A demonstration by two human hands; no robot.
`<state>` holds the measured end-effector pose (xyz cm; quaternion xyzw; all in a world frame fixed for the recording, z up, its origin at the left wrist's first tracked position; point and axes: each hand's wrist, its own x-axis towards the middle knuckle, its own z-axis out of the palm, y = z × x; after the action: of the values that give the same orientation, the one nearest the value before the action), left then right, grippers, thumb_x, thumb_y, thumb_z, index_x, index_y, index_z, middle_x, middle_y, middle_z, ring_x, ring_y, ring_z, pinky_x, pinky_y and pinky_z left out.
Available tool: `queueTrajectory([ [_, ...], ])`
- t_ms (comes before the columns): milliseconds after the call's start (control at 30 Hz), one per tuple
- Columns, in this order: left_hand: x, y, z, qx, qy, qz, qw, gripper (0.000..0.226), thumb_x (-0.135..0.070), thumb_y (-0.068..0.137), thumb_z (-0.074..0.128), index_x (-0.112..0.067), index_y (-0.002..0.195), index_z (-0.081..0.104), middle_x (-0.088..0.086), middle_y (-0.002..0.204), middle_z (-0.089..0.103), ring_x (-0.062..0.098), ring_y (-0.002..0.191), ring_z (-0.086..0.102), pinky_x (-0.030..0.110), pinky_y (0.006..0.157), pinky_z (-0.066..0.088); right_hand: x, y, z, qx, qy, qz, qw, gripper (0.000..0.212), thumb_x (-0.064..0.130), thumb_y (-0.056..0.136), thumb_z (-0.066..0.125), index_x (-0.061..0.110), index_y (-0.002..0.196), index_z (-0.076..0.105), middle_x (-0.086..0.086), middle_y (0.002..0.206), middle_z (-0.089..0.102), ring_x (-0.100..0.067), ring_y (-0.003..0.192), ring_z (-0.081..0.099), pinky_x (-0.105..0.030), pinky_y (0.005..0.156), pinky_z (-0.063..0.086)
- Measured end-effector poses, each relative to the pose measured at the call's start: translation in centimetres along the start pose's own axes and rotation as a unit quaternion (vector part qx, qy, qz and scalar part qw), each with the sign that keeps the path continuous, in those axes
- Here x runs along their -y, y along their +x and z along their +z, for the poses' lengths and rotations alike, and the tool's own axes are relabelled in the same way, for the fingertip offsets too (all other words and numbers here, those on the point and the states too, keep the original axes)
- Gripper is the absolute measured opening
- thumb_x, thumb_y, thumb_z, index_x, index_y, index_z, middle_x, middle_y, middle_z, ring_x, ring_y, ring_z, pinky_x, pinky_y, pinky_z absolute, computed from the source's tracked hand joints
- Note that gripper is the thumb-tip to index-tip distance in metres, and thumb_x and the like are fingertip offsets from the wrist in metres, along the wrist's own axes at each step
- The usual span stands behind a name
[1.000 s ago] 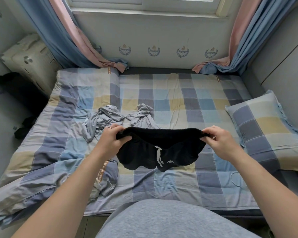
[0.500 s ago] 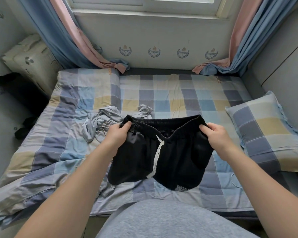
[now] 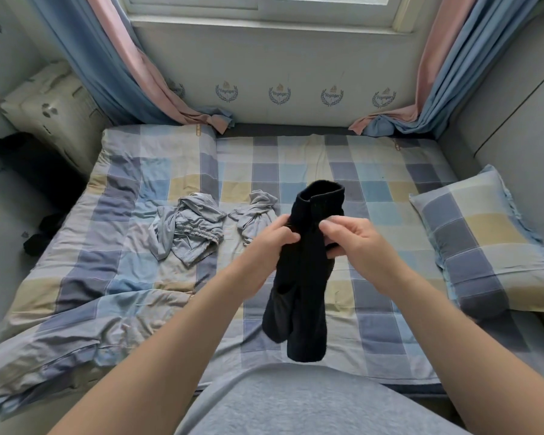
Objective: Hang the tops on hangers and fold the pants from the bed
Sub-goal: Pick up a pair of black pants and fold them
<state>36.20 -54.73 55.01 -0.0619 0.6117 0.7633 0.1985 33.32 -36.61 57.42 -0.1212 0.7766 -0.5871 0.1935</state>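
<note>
Black shorts point(image 3: 302, 277) hang in the air above the bed point(image 3: 374, 171), doubled lengthwise with the waistband at the top and both legs dangling together. My left hand point(image 3: 275, 237) grips the shorts on their left side just below the waistband. My right hand point(image 3: 349, 237) pinches them from the right at the same height, so the two hands almost meet. Light grey shorts point(image 3: 190, 232) lie crumpled on the checked sheet to the left, and a second grey garment point(image 3: 255, 215) lies bunched beside them.
A checked pillow point(image 3: 490, 249) lies at the bed's right side and a rumpled duvet point(image 3: 85, 309) covers its left. A cream suitcase point(image 3: 54, 111) stands left of the bed, with dark items point(image 3: 32, 164) beneath. Curtains point(image 3: 132, 73) hang at both window sides.
The shorts were held wide by the waistband with my hands apart. Both hands have since come together in front of me, doubling the shorts lengthwise so that they hang narrow.
</note>
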Motion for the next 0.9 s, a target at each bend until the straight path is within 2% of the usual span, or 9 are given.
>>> queueTrajectory([
  [100,-0.2,-0.5,-0.1,0.025,0.019,0.034,0.999,0.064,-0.007,0.070,0.053,-0.004,0.134,0.048,0.010,0.111,0.061,0.020,0.102,0.060,0.033,0.086,0.050,0.6,-0.2,-0.1,-0.005,-0.018,-0.043,0.999,0.039,0.026,0.093,0.039,0.002,0.098,0.069,-0.009,0.088,0.074,-0.020,0.081,0.068,-0.022,0.071,0.052],
  [300,-0.2,-1.0,0.0,-0.003,0.079,0.088,0.993,0.051,0.007,0.078,0.074,-0.009,0.124,0.056,0.000,0.098,0.068,0.010,0.092,0.067,0.023,0.078,0.052,0.6,-0.7,0.3,0.051,-0.069,-0.086,0.993,0.035,0.007,0.091,0.036,0.027,0.106,0.061,-0.003,0.084,0.071,-0.020,0.074,0.067,-0.020,0.067,0.048],
  [400,0.5,-1.0,-0.3,-0.076,0.108,0.111,0.985,0.033,0.008,0.085,0.065,-0.010,0.113,0.063,0.003,0.095,0.069,0.010,0.088,0.067,0.029,0.080,0.053,-0.1,-0.6,0.2,-0.047,-0.105,-0.127,0.985,0.030,0.013,0.089,0.045,0.028,0.104,0.067,0.004,0.086,0.071,-0.026,0.079,0.063,-0.033,0.071,0.052],
  [500,1.4,-1.6,-0.9,-0.092,0.059,0.083,0.991,0.034,0.010,0.088,0.055,-0.012,0.112,0.064,0.001,0.092,0.072,0.013,0.087,0.070,0.029,0.080,0.057,-1.9,-0.3,-0.6,-0.160,-0.099,-0.105,0.976,0.023,0.018,0.095,0.063,0.025,0.117,0.062,0.004,0.113,0.065,-0.014,0.104,0.061,-0.028,0.088,0.052],
  [567,1.9,-1.7,-1.6,-0.065,0.018,0.071,0.995,0.035,0.007,0.085,0.055,-0.012,0.112,0.065,0.003,0.095,0.072,0.019,0.092,0.070,0.034,0.087,0.057,-3.5,-0.2,-0.8,-0.117,-0.044,-0.018,0.992,0.058,0.043,0.086,0.070,0.031,0.138,0.046,0.008,0.138,0.053,-0.006,0.126,0.050,-0.029,0.103,0.043],
  [633,2.1,-1.9,-2.3,-0.038,-0.014,0.062,0.997,0.037,0.000,0.077,0.055,-0.010,0.111,0.064,0.007,0.097,0.070,0.023,0.095,0.068,0.040,0.091,0.054,-5.1,-0.2,-0.7,0.011,0.071,0.087,0.994,0.089,0.063,0.072,0.073,0.033,0.148,0.037,0.006,0.150,0.047,-0.013,0.138,0.043,-0.039,0.114,0.032],
  [667,2.3,-1.9,-2.6,-0.031,-0.030,0.057,0.997,0.037,-0.001,0.075,0.055,-0.009,0.110,0.064,0.009,0.097,0.069,0.025,0.095,0.067,0.040,0.091,0.053,-5.7,-0.3,-0.4,0.074,0.117,0.124,0.983,0.093,0.064,0.069,0.075,0.029,0.148,0.040,0.003,0.149,0.050,-0.017,0.138,0.046,-0.043,0.113,0.032],
  [767,2.8,-1.7,-3.6,-0.037,-0.055,0.041,0.997,0.037,-0.002,0.074,0.055,-0.007,0.110,0.063,0.012,0.100,0.069,0.026,0.097,0.067,0.039,0.091,0.053,-5.8,-0.6,1.1,0.116,0.188,0.177,0.959,0.064,0.037,0.075,0.078,0.011,0.130,0.059,-0.008,0.128,0.068,-0.026,0.120,0.063,-0.042,0.101,0.047],
  [900,4.2,-1.6,-5.6,-0.048,0.046,-0.006,0.998,0.054,-0.021,0.074,0.078,-0.020,0.124,0.057,0.005,0.118,0.069,0.020,0.109,0.068,0.041,0.099,0.053,-5.7,-0.2,2.4,-0.004,0.173,0.164,0.971,0.035,0.014,0.084,0.076,0.009,0.118,0.067,-0.009,0.112,0.074,-0.027,0.107,0.070,-0.038,0.090,0.055],
])
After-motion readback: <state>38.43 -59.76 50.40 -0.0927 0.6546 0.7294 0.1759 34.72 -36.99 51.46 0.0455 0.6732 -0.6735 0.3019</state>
